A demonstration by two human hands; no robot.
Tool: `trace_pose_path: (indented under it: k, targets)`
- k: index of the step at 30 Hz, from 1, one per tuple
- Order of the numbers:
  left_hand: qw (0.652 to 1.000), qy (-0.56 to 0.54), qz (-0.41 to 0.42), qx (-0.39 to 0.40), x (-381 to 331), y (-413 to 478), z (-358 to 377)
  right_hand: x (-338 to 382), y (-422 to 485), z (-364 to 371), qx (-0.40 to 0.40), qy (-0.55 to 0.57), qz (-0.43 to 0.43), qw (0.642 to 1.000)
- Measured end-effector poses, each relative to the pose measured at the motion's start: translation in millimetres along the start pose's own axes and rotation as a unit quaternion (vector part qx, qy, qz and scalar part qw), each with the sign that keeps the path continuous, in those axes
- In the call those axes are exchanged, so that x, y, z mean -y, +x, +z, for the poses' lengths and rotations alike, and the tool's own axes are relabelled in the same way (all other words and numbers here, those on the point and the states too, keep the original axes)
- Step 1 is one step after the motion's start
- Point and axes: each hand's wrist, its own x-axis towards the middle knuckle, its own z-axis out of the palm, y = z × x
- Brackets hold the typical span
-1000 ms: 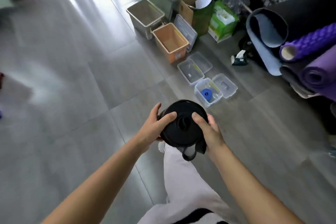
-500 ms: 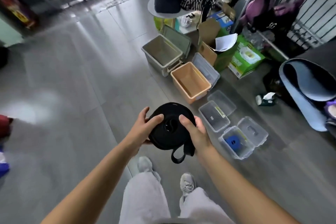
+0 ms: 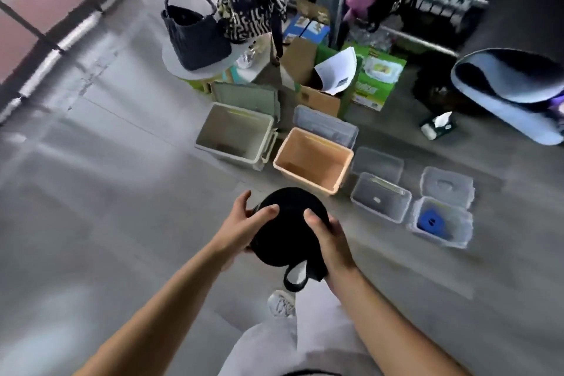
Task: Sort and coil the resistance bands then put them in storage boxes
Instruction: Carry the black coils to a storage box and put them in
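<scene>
Motion blur softens the view, so the layers of the coiled black band (image 3: 287, 232) cannot be made out. Its rear face is hidden. The left hand (image 3: 244, 229) and right hand (image 3: 328, 241) grasp opposite edges, thumbs on the front. The flat, round coil is held above the floor, near the orange box (image 3: 314, 159). A looped end (image 3: 293, 279) hangs below the coil.

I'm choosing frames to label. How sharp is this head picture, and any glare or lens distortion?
Head view: motion blur smears the floor and edges; left hand, right hand and black coiled band are soft but readable. Glare streaks the floor upper left. Wide-angle distortion stretches the corners.
</scene>
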Motion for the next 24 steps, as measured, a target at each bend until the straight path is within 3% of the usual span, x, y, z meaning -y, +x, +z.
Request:
trace_pose_path:
  k: [5,15,24]
  targets:
    - [0.998,0.037,-0.02,0.048,-34,82,-13,18,68,26,-0.066,0.013,0.0,0.998]
    - [0.991,0.071,-0.084,0.081,-79,268,-14,39,246,36,-0.087,-0.017,0.036,0.995]
    - [0.974,0.105,-0.097,0.174,-7,510,57,-58,455,-23,-0.173,-0.016,0.039,0.984]
